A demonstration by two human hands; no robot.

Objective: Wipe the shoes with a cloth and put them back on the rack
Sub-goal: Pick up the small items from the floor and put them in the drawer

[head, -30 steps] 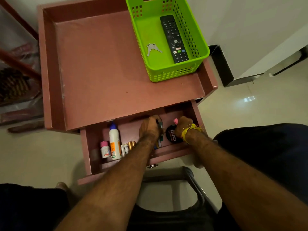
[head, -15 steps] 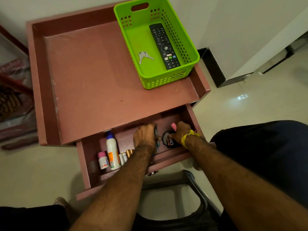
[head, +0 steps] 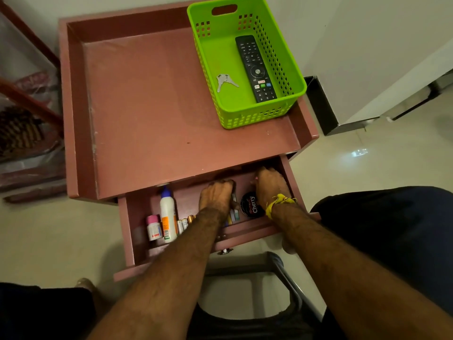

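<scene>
While both hands reach into the open drawer [head: 127, 229] of a pink side table [head: 147, 114], no shoes, cloth or rack can be made out.

With its fingers curled under, the left hand [head: 217, 196] rests knuckles-up over some small flat packets [head: 234, 214] in the drawer's middle; whether it grips any of them cannot be told. Deeper at the drawer's right end lies the right hand [head: 270, 185], a yellow thread [head: 278, 202] tied round its wrist, its fingertips hidden under the tabletop, so its grip cannot be told either. Between the two wrists sits a round black Cherry polish tin [head: 251, 204]. Further left stand a white glue bottle [head: 168, 214], a small pink-capped bottle [head: 154, 228] and several batteries [head: 185, 223]. On the tabletop, a green basket [head: 245, 119] holds a remote [head: 256, 68] and keys [head: 224, 81].
</scene>
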